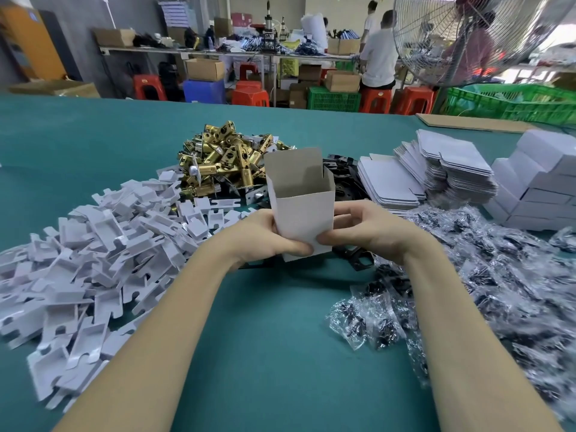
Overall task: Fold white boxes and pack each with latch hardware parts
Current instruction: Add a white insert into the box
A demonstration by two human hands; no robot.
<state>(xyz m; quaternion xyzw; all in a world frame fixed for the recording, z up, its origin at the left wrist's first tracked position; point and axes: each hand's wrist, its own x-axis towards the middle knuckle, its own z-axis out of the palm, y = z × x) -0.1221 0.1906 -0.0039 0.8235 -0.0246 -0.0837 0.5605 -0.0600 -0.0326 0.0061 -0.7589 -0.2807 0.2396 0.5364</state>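
Hands [314, 235] grip upright, open-topped white box [304, 213] between them.

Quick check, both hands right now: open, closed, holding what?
Left hand: grips the white box near its bottom.
Right hand: grips the same box.

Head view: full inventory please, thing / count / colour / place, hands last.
box: one, white, open top, held upright at centre
brass latches: heap, gold, behind box
card inserts: heap, white, left
black plates: several, behind and under box
flat box blanks: stacks, white, right
folded boxes: stack, white, far right
bagged parts: heap, clear with black contents, right
table: one, teal
left hand: grips box
right hand: grips box
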